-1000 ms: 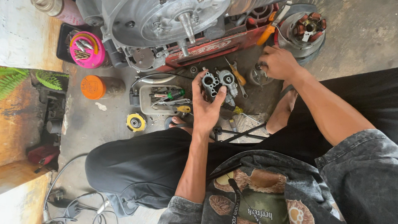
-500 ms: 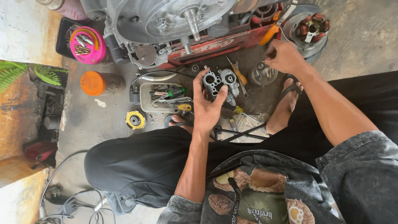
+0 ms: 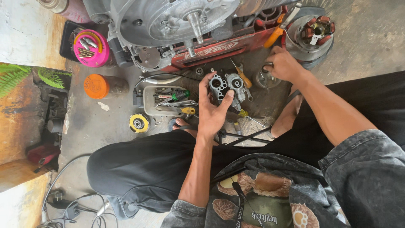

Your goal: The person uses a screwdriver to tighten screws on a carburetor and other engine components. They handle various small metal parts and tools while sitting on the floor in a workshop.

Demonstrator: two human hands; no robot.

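Near the frame's centre, the left hand (image 3: 213,114) is gripping the grey carburettor body (image 3: 227,86) upright, while the right hand (image 3: 283,64) is reaching upper right, fingers curled over a round metal part (image 3: 264,79).

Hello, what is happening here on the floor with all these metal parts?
A person sits on a concrete floor before an engine. The left hand holds up a small grey metal part with round openings, probably a carburettor. The right hand reaches to a round metal piece on the ground near an orange-handled tool. A tray of tools lies close by.
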